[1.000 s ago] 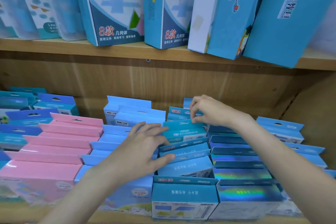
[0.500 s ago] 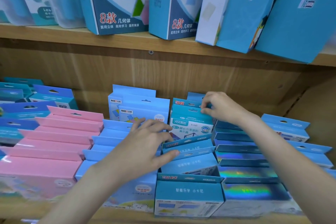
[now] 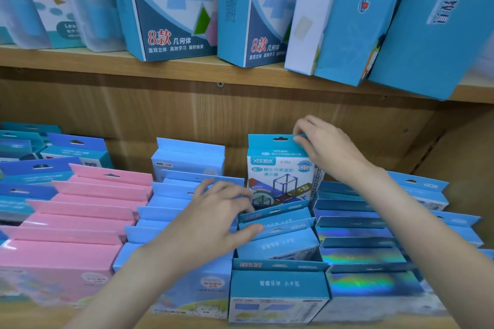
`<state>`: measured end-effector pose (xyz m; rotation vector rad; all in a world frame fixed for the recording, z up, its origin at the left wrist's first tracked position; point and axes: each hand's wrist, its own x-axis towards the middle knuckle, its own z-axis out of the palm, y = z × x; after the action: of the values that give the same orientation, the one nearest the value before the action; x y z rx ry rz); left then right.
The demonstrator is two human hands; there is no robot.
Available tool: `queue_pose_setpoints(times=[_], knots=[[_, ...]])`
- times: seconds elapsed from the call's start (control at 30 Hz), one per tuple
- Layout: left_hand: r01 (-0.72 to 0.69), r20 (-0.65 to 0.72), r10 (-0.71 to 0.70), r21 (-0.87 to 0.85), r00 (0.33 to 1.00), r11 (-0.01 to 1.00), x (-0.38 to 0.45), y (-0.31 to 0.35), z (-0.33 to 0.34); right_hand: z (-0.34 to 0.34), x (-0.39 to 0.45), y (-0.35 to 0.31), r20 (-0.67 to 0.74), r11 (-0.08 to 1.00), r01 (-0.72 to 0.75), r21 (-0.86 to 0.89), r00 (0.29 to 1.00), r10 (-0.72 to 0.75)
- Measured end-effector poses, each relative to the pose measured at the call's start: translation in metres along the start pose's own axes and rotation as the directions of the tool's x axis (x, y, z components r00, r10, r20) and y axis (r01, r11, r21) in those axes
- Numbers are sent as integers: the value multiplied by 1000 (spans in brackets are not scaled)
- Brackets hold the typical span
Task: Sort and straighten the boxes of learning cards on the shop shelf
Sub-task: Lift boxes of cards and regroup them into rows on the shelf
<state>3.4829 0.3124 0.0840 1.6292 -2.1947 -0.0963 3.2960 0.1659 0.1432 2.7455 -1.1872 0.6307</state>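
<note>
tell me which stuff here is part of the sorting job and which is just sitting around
In the job:
- teal box, pinched at its hang tab by the right hand
- teal row, left hand resting on it
- pink row
- holographic row

Sitting around:
- tall boxes on the upper shelf

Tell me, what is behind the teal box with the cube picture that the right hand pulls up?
Behind the raised teal box that the right hand pinches, only the wooden back panel shows above it. Whether more boxes stand behind it cannot be seen; the box covers that spot.
</note>
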Motion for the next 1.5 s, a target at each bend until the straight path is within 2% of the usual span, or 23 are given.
queue_pose_setpoints(times=[0.17,0.27,0.43,0.6,0.8,1.03,1.2,1.27,1.33,1.43,1.5], knots=[[-19,-9,19,11,1000,1000,1,1,0,-19,-9,-12,-14,992,-85,93,996,86],[-100,-151,115,100,982,990,-2,-3,4,-34,-21,-27,-71,958,-129,258,986,151],[-40,-343,85,137,936,990,-12,-5,-5,-49,-46,-41,-256,888,-162,431,921,293],[67,-436,21,185,899,980,-35,-20,-13,-63,-63,-61,-383,907,-40,420,898,217],[162,-514,-65,146,855,976,-62,-41,-32,-73,-47,-98,-385,882,83,464,915,117],[291,-591,-171,113,789,950,-127,-102,-95,-69,3,-171,-390,774,223,592,920,33],[443,-546,-322,102,773,891,-196,-180,-142,-46,32,-234,-385,716,248,653,923,31],[488,-489,-373,128,789,863,-221,-208,-154,-35,44,-259,-377,701,247,669,926,34],[483,-353,-416,125,838,866,-241,-229,-163,-24,56,-282,-375,710,247,659,927,26],[494,-139,-479,117,867,861,-267,-251,-165,-11,72,-313,-364,713,245,657,931,15],[468,-97,-458,182,883,865,-279,-261,-163,-4,83,-331,-350,713,245,657,937,1]])
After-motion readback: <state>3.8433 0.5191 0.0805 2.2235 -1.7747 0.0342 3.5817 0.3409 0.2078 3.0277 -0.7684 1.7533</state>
